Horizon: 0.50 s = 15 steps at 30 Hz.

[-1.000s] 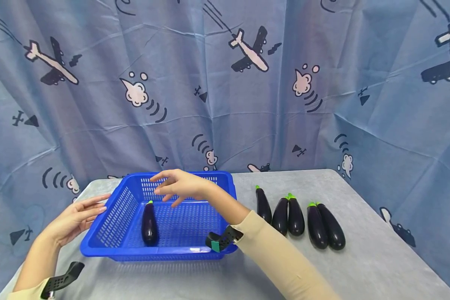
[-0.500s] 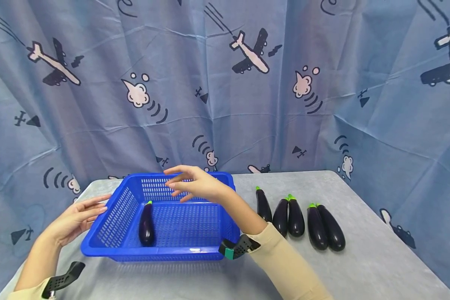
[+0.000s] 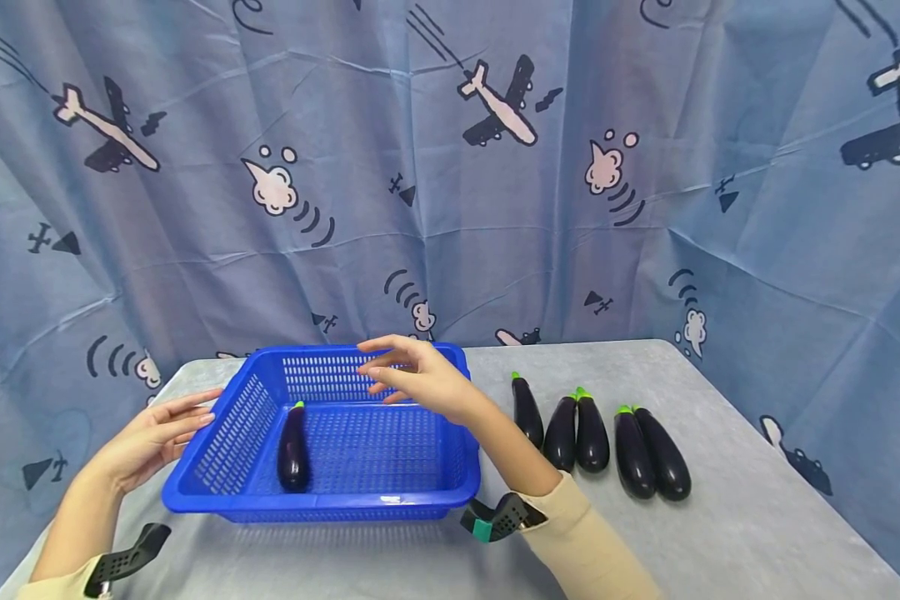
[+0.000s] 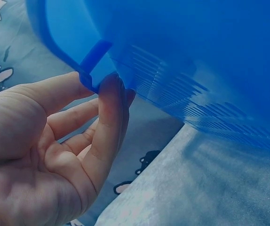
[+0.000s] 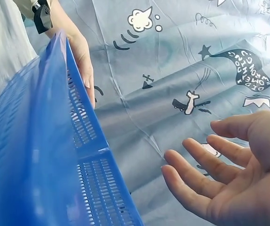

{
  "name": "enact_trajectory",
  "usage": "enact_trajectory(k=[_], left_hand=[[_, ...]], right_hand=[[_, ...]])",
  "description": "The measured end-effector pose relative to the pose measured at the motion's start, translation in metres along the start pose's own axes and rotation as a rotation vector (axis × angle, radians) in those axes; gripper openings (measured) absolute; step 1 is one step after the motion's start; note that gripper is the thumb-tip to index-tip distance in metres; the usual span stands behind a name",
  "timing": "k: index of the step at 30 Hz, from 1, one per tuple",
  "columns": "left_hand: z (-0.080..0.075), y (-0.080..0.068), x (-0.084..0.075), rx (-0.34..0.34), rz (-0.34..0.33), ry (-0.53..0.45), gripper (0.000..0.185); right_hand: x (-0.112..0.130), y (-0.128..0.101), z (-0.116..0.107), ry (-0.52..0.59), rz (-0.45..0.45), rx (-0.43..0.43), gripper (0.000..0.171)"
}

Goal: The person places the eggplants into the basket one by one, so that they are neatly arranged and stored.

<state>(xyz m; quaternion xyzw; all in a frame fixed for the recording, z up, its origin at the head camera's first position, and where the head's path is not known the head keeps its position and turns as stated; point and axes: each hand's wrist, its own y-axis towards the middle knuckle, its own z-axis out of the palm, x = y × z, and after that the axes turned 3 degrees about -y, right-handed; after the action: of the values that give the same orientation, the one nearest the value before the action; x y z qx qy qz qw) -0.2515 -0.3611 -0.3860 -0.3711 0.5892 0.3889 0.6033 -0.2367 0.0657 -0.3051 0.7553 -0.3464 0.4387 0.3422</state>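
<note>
A blue plastic basket (image 3: pixel 375 502) with slotted walls stands on the table, one dark purple eggplant (image 3: pixel 293 450) lying in its left part. My left hand (image 3: pixel 146 437) is at the basket's left rim; in the left wrist view its thumb and fingertips (image 4: pixel 110 89) pinch the rim's edge. Above the back right of the basket hovers my right hand (image 3: pixel 423 379), fingers spread and relaxed, holding nothing. The right wrist view shows the same hand (image 5: pixel 219 174) with its palm bare, apart from the basket wall.
Right of the basket, several eggplants lie on the grey table (image 3: pixel 765 533): a single eggplant (image 3: pixel 527 408), partly overlapped by a pair (image 3: pixel 576 433), and another pair (image 3: pixel 651 454) farther right. A blue curtain (image 3: pixel 450 208) with airplane prints hangs behind the table.
My right hand has drawn right across the basket, away from the eggplant inside. That eggplant has shifted slightly left. The left hand stays at the rim.
</note>
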Motion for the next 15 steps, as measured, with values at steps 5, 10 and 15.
enact_trajectory(k=[5,10,15], left_hand=[[-0.001,0.0,0.001,-0.001,0.0,-0.008,0.047],[0.0,0.0,0.0,-0.022,-0.008,0.015,0.046],[0.001,0.001,-0.001,-0.035,-0.017,0.027,0.045]], right_hand=[[-0.001,-0.007,-0.004,-0.013,-0.008,-0.025,0.04],[-0.003,-0.011,-0.01,-0.022,-0.026,-0.022,0.039],[-0.004,-0.016,-0.017,-0.033,-0.061,-0.036,0.04]])
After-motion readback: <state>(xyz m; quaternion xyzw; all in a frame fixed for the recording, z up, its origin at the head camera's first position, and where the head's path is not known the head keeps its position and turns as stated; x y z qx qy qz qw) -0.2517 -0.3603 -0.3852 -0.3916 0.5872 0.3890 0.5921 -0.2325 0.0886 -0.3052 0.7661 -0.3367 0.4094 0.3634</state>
